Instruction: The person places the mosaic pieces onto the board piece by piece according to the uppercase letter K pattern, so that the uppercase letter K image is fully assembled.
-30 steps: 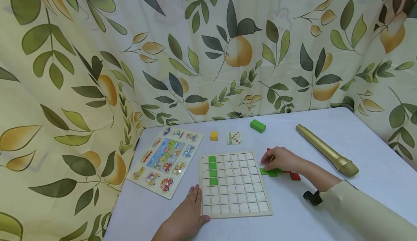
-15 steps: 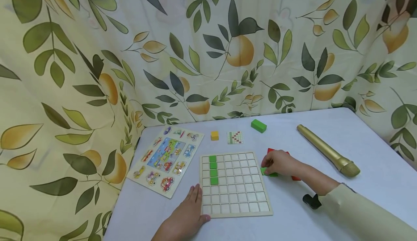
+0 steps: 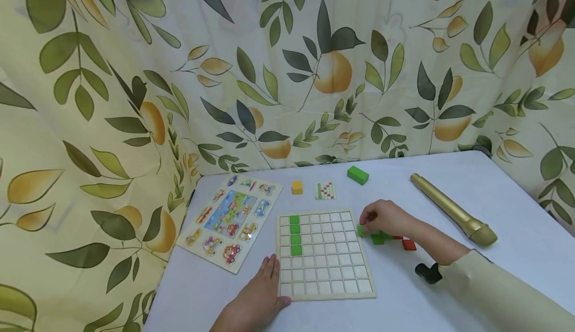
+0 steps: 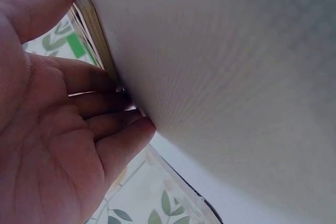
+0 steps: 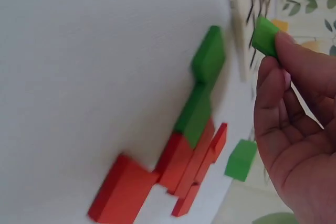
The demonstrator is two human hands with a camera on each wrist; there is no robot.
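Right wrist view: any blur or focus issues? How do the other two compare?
Right wrist view: motion-soft; the green block pinched by the right hand and the red pieces have smeared edges. Left wrist view: too close, the left hand fills the frame, the table is featureless. Head view: sharp, even light, soft shadows, no glare.

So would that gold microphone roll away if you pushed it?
Probably yes: the gold microphone is long and round and lies flat on the table, so a sideways push would likely roll it. It looks stiff, not floppy.
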